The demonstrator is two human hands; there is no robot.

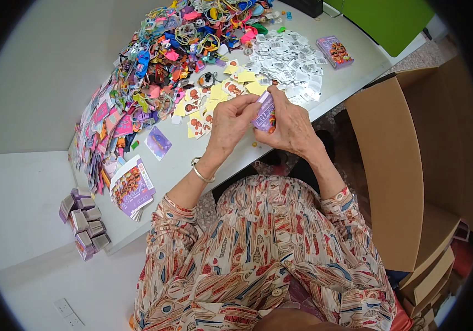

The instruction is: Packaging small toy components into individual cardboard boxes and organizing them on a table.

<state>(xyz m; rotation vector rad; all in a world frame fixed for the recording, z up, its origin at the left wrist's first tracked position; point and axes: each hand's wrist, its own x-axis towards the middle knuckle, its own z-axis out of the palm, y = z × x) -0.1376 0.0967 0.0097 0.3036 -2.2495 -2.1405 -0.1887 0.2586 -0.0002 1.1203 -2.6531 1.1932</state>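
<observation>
My left hand (230, 124) and my right hand (290, 128) meet above the near edge of a white table (54, 60). Together they hold a small purple packet (264, 113) with a printed picture on it. The left fingers pinch its top end, and the right hand wraps around its lower part. A silver bangle (200, 172) sits on my left wrist. Small yellow picture cards (214, 99) lie on the table just beyond my hands.
A big heap of colourful small toys (184, 41) fills the table's middle. White tags (289, 63) lie right of it, a purple box (334, 51) farther right. Flat purple sheets (131, 187) and small folded purple boxes (84, 223) sit left. Cardboard cartons (402, 165) stand at right.
</observation>
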